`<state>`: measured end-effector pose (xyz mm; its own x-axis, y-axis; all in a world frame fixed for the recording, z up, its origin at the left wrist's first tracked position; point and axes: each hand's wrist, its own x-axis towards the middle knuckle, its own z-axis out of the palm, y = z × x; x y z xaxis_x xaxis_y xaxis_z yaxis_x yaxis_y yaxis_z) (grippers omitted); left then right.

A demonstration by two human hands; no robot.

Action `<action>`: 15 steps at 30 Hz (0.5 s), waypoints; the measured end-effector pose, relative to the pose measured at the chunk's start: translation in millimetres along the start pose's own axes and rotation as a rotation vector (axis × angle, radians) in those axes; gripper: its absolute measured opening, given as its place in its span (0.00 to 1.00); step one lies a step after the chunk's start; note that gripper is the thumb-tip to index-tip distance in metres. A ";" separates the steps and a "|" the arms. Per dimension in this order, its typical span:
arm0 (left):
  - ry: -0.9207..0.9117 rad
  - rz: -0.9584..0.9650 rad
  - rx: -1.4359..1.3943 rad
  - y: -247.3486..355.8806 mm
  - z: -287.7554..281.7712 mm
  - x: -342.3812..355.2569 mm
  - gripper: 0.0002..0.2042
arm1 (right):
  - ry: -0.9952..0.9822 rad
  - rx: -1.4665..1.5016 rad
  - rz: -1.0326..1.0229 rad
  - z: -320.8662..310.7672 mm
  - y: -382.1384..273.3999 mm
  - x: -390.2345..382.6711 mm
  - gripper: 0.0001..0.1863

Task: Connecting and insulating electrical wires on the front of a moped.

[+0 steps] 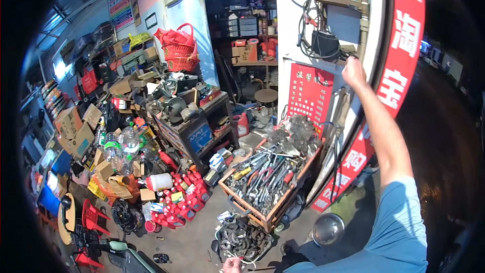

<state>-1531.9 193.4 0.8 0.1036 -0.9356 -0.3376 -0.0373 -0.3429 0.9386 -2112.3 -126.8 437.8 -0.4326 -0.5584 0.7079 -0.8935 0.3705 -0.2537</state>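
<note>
My right arm stretches up along the wall's edge. My right hand is closed beside a bundle of dark cables and a black box-shaped device; its fingertips meet a dark piece whose kind I cannot make out. At the lower edge, my left hand shows only in part, its fingers pressed together. A thin pale cord or wire runs next to it, but what the fingers hold is too small to tell. Just beyond that hand lies a heap of dark metal parts.
A wooden tray full of wrenches and pliers stands ahead. Red bottles crowd the floor at left, near a cluttered workbench. A silver dome-shaped object is near my body; a scooter stands lower left.
</note>
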 end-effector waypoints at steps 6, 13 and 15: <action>0.098 -0.009 -0.094 35.2 93.1 -16.7 0.10 | -0.086 -0.370 -0.056 39.6 3.6 100.5 0.11; 0.247 -0.083 -0.296 43.7 122.8 1.9 0.06 | -0.356 -0.405 0.038 54.7 27.6 145.5 0.17; 0.215 -0.137 -0.408 49.8 126.7 -1.8 0.04 | -0.454 -0.445 0.051 55.9 30.3 154.0 0.19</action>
<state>-1659.9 167.3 39.3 0.2848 -0.8309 -0.4780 0.3796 -0.3601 0.8522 -2212.8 -243.1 502.2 -0.5688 -0.7546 0.3271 -0.7770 0.6234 0.0871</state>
